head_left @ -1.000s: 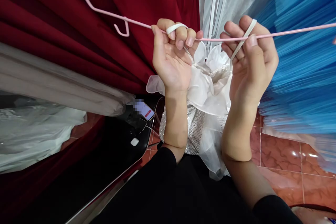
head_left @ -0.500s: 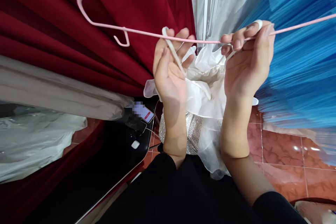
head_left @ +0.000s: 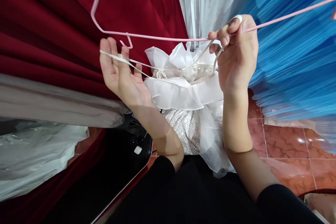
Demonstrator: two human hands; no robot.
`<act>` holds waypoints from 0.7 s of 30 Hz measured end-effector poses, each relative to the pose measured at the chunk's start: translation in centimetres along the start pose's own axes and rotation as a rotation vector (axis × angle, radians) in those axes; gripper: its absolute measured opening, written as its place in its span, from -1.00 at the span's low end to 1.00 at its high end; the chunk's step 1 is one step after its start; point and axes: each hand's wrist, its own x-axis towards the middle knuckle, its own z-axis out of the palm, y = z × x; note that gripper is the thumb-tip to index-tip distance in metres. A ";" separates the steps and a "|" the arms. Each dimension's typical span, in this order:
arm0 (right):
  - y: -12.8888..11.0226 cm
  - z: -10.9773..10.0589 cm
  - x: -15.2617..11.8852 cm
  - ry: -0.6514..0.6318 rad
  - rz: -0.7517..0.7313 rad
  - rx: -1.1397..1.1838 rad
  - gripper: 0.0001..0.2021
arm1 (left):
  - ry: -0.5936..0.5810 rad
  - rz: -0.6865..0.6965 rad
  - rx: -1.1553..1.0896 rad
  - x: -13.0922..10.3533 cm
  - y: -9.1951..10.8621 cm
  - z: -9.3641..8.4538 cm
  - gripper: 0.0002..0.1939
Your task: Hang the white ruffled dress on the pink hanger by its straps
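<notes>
A small white ruffled dress (head_left: 183, 87) with a sequinned bodice hangs between my arms, below a thin pink hanger (head_left: 162, 37). My left hand (head_left: 118, 73) is spread palm-up at the left, and one white strap (head_left: 126, 61) of the dress lies stretched across its fingers, just under the hanger's small hook. My right hand (head_left: 236, 52) pinches the hanger's bar together with the other white strap, which loops over its fingertip.
Dark red velvet fabric (head_left: 52, 35) hangs at the left, a blue pleated tulle garment (head_left: 294, 59) at the right, pale grey fabric between them. A black surface (head_left: 105, 175) sits low left. Red floor tiles (head_left: 283, 143) show at the right.
My left hand has let go of the hanger bar and swung out to the left, drawing its strap taut. The dress has spread wider; my right hand stayed on the bar.
</notes>
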 end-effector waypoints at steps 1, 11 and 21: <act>0.1 0.0 0.0 0.003 -0.009 -0.001 -0.83 | -0.001 -0.005 0.019 0.3 -0.2 -0.2 -0.67; 0.3 -0.8 0.5 -0.041 0.009 0.091 -0.85 | -0.005 0.122 0.031 0.9 -0.1 1.2 -0.90; 0.6 -0.6 0.5 -0.036 0.024 -0.009 -0.87 | 0.111 0.259 0.079 1.4 -1.0 1.3 -0.81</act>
